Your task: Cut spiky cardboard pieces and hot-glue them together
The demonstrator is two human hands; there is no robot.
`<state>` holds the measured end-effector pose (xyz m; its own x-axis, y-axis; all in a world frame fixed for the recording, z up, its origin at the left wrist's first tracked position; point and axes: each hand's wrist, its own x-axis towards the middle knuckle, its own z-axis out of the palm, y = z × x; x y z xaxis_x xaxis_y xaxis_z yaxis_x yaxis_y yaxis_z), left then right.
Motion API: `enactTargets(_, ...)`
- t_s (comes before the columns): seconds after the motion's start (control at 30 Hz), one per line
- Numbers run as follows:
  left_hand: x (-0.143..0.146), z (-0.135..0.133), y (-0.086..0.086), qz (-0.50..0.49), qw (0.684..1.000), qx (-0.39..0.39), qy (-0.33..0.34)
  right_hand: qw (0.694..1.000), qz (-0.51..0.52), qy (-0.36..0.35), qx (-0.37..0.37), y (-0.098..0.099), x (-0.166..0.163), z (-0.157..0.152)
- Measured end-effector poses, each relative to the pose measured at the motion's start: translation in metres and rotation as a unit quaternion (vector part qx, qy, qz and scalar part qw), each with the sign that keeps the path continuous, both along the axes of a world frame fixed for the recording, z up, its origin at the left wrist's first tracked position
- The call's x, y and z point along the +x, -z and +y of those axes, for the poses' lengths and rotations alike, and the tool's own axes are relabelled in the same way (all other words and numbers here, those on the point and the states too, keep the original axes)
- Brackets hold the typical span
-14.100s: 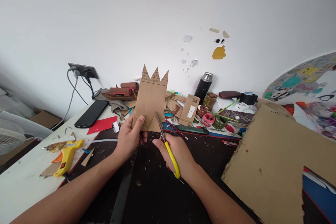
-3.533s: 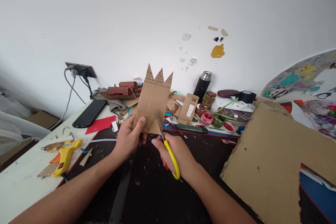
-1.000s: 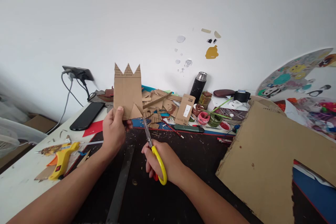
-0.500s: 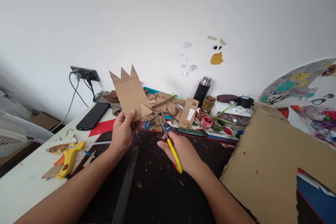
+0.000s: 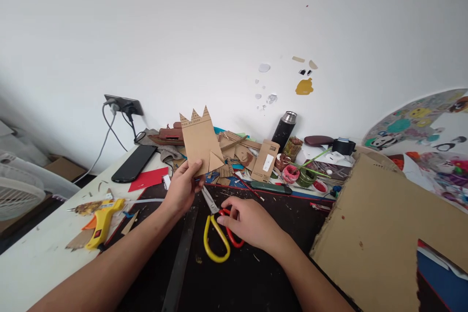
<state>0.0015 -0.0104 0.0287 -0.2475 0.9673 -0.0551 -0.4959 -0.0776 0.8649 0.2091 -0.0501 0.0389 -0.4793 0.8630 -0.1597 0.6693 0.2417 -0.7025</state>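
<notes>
My left hand [image 5: 181, 187] is closed on the bottom edge of a brown cardboard piece [image 5: 199, 144] and holds it upright above the dark mat. The piece has three cut points along its top and a small triangular flap at its lower right. The scissors [image 5: 209, 200], with one yellow and one red handle loop, lie flat on the mat just below it. My right hand [image 5: 252, 222] rests beside them with loosely spread fingers, its fingertips touching the red loop but not through it.
A metal ruler [image 5: 181, 263] lies on the mat near the scissors. A yellow glue gun [image 5: 100, 222], red paper [image 5: 148, 179] and a phone [image 5: 133, 163] sit left. Cardboard scraps [image 5: 237, 148], paint pots [image 5: 290, 173] and a thermos [image 5: 283, 129] line the wall. A large cardboard sheet [image 5: 380, 234] fills the right.
My right hand has laid the scissors down on the mat and let go of the handles. My left hand moved the cardboard piece slightly right.
</notes>
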Motion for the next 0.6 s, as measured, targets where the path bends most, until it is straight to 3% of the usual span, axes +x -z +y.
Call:
enactTargets(0.23, 0.008, -0.004, 0.004, 0.022, 0.999, 0.001, 0.036, 0.999, 0.036, 0.006, 0.007, 0.010, 0.000, 0.003)
enactTargets(0.37, 0.014, -0.008, 0.006, 0.016, 0.997, -0.009, 0.072, 0.991, 0.124, 0.038, -0.042, 0.018, 0.002, 0.009)
enactTargets(0.6, 0.017, -0.012, 0.011, 0.004, 0.988, -0.047, 0.150, 0.949, 0.291, 0.097, -0.076, 0.025, 0.006, 0.019)
